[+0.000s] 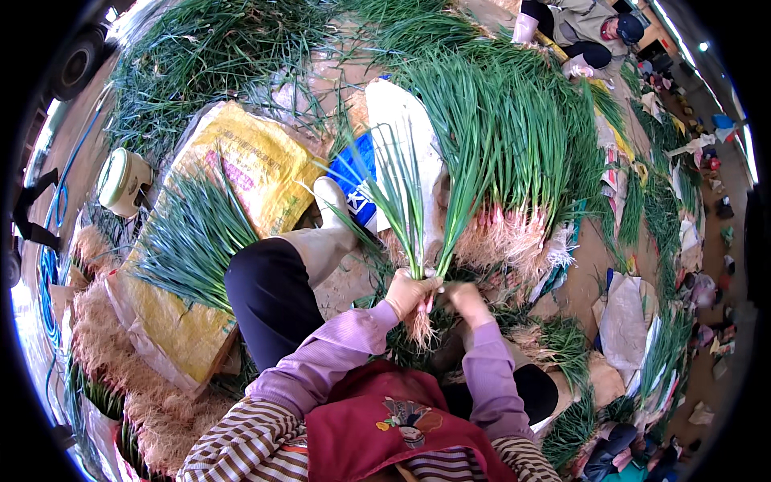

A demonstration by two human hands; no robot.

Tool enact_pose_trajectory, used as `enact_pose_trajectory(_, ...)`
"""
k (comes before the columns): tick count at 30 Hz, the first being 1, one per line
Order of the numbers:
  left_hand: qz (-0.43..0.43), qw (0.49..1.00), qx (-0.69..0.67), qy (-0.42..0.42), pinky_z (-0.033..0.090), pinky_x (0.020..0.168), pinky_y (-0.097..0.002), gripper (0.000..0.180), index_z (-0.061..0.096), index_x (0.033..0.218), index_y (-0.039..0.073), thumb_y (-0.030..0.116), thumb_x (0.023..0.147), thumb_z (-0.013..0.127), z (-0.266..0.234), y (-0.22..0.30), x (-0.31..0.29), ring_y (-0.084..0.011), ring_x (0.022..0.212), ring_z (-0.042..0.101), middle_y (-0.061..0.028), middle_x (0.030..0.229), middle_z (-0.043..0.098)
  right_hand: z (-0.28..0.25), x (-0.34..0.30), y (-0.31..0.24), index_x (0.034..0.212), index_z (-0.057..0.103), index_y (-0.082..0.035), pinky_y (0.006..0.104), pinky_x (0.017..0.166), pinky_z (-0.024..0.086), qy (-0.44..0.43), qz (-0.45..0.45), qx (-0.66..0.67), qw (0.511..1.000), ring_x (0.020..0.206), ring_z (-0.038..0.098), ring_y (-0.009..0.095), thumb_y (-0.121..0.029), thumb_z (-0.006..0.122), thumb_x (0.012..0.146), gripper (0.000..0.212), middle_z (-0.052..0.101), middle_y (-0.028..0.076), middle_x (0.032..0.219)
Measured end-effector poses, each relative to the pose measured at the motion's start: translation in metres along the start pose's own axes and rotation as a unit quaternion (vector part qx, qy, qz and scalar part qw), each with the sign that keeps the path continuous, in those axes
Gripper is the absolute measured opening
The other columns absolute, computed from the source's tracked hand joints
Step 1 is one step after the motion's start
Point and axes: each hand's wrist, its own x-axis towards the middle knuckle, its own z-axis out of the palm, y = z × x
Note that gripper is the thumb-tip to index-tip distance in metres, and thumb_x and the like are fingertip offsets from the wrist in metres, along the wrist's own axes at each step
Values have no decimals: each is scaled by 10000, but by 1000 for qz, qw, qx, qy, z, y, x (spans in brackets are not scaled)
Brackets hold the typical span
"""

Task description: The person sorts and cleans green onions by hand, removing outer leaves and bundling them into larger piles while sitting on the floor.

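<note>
A small bunch of spring onions (418, 229) stands roots down in front of me. My left hand (411, 294), in a pale glove, is closed round its lower stalks. Below that fist hang the tangled roots (419, 331). Close on the right of the bunch is my right hand (467, 304); its fingers are blurred and partly hidden, so their grip cannot be made out. Beyond both hands, a large heap of spring onions (522, 153) leans with its pinkish roots toward me. To my left, another pile of spring onions (193, 241) lies on a yellow sack (173, 321).
A yellow printed sack (261, 161) and a white-and-blue sack (401, 120) lie ahead. At left stand a pale bucket (124, 182) and rows of rooted bundles (120, 345). A blue hose (48, 289) runs along the left. Another person (590, 28) sits far right.
</note>
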Motion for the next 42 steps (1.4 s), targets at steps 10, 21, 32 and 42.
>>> enact_pose_trajectory(10,-69,992,-93,-52,368,342,-246,201,624,767,-38,151,831,652,3,10,-12,-130,350,475,-88,521,560,20,-3,-39,824,629,9,276,463,419,157,-149,291,932,527,495,147,-148,508,862,202,576,37,674)
enact_pose_trajectory(21,40,995,-75,51,343,320,-220,193,627,772,-4,175,847,634,-8,-1,-1,-110,355,480,-48,561,577,-31,-8,-83,954,644,5,368,659,505,314,-22,-153,937,680,633,252,-230,595,828,271,649,146,729)
enact_pose_trajectory(32,-54,993,-90,48,354,336,-228,169,662,869,26,173,793,700,-6,15,12,-97,376,481,-20,565,573,1,-47,-91,886,635,-3,347,589,485,158,-111,-215,957,610,597,201,-292,541,885,303,631,131,718)
enact_pose_trajectory(42,-73,997,-10,36,346,310,-236,201,624,692,-1,161,790,691,-4,-2,6,-128,350,502,-75,522,587,11,26,-54,808,625,-3,340,593,448,269,-176,5,947,572,544,254,-306,611,831,305,604,166,650)
